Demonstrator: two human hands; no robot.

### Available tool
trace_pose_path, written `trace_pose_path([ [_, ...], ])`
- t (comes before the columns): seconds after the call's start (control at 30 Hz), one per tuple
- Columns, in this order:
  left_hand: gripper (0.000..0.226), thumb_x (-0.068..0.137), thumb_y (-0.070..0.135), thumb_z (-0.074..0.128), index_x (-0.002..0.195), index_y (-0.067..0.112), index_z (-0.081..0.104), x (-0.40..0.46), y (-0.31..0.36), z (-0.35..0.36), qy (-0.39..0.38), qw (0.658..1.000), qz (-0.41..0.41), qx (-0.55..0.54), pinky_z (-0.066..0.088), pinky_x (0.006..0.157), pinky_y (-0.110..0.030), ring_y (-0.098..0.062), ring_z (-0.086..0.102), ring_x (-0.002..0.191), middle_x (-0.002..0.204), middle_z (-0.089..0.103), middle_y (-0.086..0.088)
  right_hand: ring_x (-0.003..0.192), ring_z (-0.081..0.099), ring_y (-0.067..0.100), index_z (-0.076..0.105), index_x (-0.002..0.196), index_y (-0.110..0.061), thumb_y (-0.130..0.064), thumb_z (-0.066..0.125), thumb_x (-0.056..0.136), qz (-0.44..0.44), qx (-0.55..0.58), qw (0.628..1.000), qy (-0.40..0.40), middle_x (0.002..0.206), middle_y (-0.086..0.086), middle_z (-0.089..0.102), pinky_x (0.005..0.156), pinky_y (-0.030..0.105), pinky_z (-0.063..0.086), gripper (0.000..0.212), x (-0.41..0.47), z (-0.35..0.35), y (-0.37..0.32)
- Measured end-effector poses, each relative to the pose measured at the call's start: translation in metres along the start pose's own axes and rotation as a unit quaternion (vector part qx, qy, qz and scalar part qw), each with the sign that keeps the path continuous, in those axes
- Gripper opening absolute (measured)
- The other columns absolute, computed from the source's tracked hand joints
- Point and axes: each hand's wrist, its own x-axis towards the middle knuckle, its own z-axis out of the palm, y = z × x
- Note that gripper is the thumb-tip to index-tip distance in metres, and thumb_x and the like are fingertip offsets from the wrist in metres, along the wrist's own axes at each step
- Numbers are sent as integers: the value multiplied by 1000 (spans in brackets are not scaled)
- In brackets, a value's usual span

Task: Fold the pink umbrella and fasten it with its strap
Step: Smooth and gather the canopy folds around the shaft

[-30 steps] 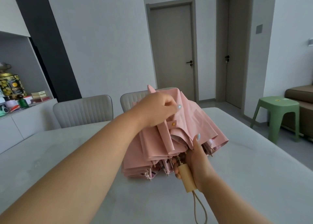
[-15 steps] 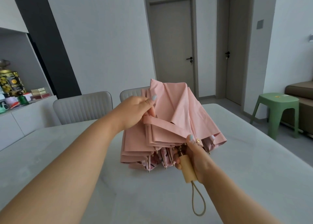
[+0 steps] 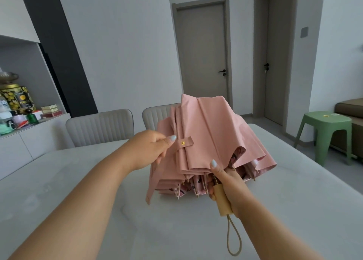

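Grey tabletop (image 3: 78, 181) filling the lower frame, two padded chairs (image 3: 100, 126) and closed doors (image 3: 202, 51) behind it. We're holding the pink umbrella (image 3: 208, 141) mid-frame just above the table, canopy collapsed but loose. Our right hand (image 3: 225, 183) is wrapping closed around the wooden handle (image 3: 223, 202), and our left hand (image 3: 151, 147) is pinching the strap (image 3: 183, 142) by its snap end, left of center.
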Motion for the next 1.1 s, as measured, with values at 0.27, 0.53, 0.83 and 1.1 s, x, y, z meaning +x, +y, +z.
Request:
trace_pose_path([
  [0.27, 25, 92, 41, 57, 92, 16, 56, 42, 28, 9, 243, 966, -14, -82, 44, 75, -30, -19, 57, 87, 84, 57, 6, 53, 51, 27, 60, 82, -2, -81, 74, 38, -7, -41, 999, 35, 70, 25, 59, 54, 34, 48, 92, 3, 6, 5],
  [0.53, 47, 92, 40, 54, 55, 15, 37, 93, 40, 5, 277, 955, -93, -57, 35, 64, -34, -39, 52, 65, 51, 38, -1, 49, 53, 23, 57, 76, -3, -68, 66, 55, 14, -45, 998, 46, 69, 18, 59, 52, 33, 48, 69, -5, 15, -2],
  [0.83, 21, 94, 20, 56, 113, 10, 55, 88, 28, 23, 390, 916, -87, -6, 45, 78, -39, -30, 53, 99, 114, 57, -12, 45, 50, 24, 54, 65, -7, -45, 65, 84, 39, -25, 997, 68, 57, 13, 56, 52, 33, 46, 43, -5, 15, -6],
  [1.1, 47, 97, 29, 45, 142, 19, 40, 68, 6, 69, 301, 950, 40, 78, 33, 106, -43, -32, 37, 129, 143, 41, -8, 45, 49, 25, 51, 77, -6, -38, 59, 91, 31, 8, 996, 86, 56, 9, 54, 48, 33, 45, 36, -9, 14, -16],
])
